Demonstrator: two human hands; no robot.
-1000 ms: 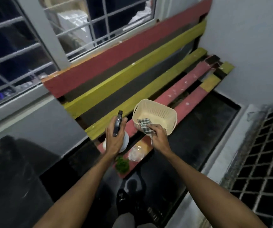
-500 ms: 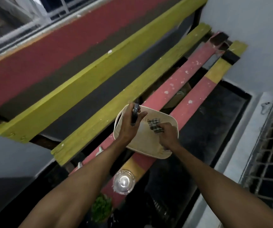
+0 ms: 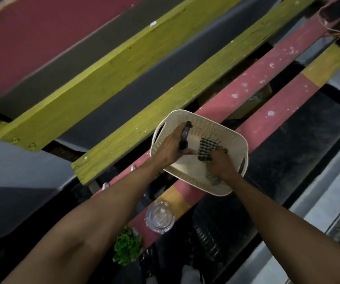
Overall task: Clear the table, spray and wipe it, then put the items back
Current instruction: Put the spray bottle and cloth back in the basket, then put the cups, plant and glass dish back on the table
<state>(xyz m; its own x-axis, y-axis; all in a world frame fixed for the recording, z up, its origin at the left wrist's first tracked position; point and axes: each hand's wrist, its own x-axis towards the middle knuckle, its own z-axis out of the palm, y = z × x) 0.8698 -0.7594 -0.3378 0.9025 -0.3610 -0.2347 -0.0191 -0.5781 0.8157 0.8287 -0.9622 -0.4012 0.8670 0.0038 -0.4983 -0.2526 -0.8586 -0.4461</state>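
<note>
Head view.

Spotter one: your left hand (image 3: 170,149) is curled tight round the spray bottle (image 3: 185,136). Only its dark trigger head shows above your fingers; the body is hidden. Hand and bottle are over the inside of the cream basket (image 3: 202,119), near its left handle. Cannot tell whether the bottle touches the basket floor.

Spotter two: agreed. Your right hand (image 3: 221,166) is bunched on the checked cloth (image 3: 207,149), fingers closed round it, with the cloth's free end poking toward the far wall. That hand is inside the basket rim too, just beside your left.

Spotter one: the basket stands upright across the two pink slats (image 3: 247,89) of the bench.

Spotter two: nearer you on the front slat is a clear glass dish (image 3: 160,217), apart from the basket. A green plant (image 3: 127,244) sits at the slat's near end, close to the dish.
</note>
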